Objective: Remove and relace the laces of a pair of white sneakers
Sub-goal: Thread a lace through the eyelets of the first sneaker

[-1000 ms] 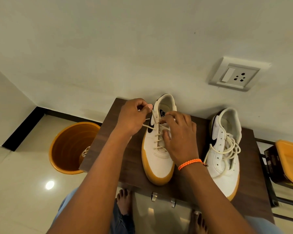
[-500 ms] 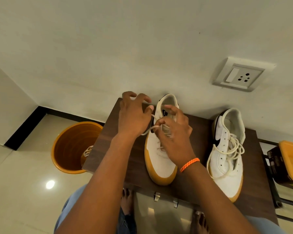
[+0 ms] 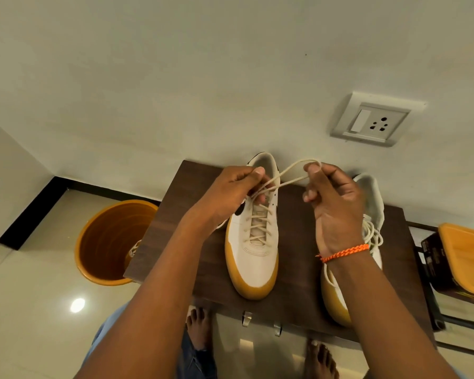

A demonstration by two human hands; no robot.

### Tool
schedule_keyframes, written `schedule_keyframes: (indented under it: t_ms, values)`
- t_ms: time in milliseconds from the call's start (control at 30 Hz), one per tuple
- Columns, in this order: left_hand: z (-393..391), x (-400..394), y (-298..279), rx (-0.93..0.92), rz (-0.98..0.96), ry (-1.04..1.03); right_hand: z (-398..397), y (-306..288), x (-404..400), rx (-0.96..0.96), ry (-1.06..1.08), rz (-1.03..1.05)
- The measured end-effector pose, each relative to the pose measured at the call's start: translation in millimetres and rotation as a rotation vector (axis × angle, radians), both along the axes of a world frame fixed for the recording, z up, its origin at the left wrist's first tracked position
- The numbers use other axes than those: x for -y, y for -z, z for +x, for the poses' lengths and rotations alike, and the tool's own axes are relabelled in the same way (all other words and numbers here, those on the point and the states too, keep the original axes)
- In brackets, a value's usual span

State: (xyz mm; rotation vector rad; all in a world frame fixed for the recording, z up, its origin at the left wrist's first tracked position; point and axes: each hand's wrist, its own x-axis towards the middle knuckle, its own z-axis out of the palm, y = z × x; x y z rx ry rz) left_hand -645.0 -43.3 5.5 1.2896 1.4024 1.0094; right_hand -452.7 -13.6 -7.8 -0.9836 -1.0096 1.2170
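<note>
Now both forearms reach over the near sneaker (image 3: 253, 258), left hand (image 3: 230, 192) pinching lace (image 3: 288, 173), right hand (image 3: 331, 198) fingers curled around its loop

- I note a braided orange thread wristband (image 3: 344, 253) on my right wrist.
- Both forearms bare, no sleeves.
- Faded blue denim jeans (image 3: 196, 359) cover my legs.
- Feet bare.
</note>
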Motion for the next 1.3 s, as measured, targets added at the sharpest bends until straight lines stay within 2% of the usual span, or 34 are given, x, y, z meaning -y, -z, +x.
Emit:
schedule_keyframes:
  t_ms: [133,233,367,500,533,600,633,700,733,767,800,867,900,967,1033,1167,1300]
  values:
    - [-1.4,-1.4,0.4,-0.032,0.032,-0.032,12.8,-4.6,-5.3,-0.146,0.070,-0.069]
    - [1.0,-0.6,-2.1,-0.005,0.023,-0.108,17.4,0.0,-8.2,-0.034,0.146,-0.078]
    - [-1.7,-0.9,-6.3,0.159,0.022,-0.250,12.8,8.7,-7.3,0.081,0.148,-0.115]
    - [-10.5,-3.9,-7.2,0.433,-0.008,-0.457,11.3,15.0,-8.2,0.132,0.164,-0.132]
    - [-13.1,-5.8,-5.6,0.453,-0.031,-0.529,11.0,16.4,-8.4,0.138,0.174,-0.132]
    - [-17.2,-7.3,0.2,0.310,-0.096,-0.691,9.8,19.3,-8.4,0.179,0.178,-0.126]
    - [-19.3,-6.5,4.8,0.118,-0.128,-0.757,8.6,21.1,-8.7,0.219,0.160,-0.115]
    - [-19.5,-2.5,15.3,-0.387,-0.121,-0.808,5.0,24.8,-9.2,0.316,0.077,-0.075]
    - [-17.6,-0.6,18.1,-0.586,-0.054,-0.800,3.0,25.9,-9.4,0.364,0.012,-0.045]
    - [-15.3,0.5,18.0,-0.684,0.051,-0.781,0.7,26.7,-8.3,0.416,-0.063,-0.009]
    - [-13.7,-1.0,17.4,-0.702,0.164,-0.735,-2.6,26.6,-6.8,0.471,-0.135,0.031]
    - [-7.8,-7.7,18.4,-0.576,0.344,-0.523,-8.4,25.5,-1.2,0.551,-0.230,0.091]
    - [-3.8,-10.4,19.2,-0.461,0.356,-0.381,-10.8,24.1,1.8,0.558,-0.254,0.108]
    - [5.4,-11.6,22.1,-0.246,0.262,-0.136,-13.9,21.4,6.7,0.553,-0.265,0.124]
    - [9.4,-12.9,26.6,-0.217,0.183,-0.031,-13.7,19.6,7.7,0.578,-0.238,0.137]
    - [4.7,-15.1,33.5,-0.211,0.100,-0.044,-10.0,19.1,4.5,0.607,-0.162,0.114]
    - [4.3,-14.2,30.9,-0.206,0.080,-0.087,-11.4,16.5,6.8,0.599,-0.200,0.104]
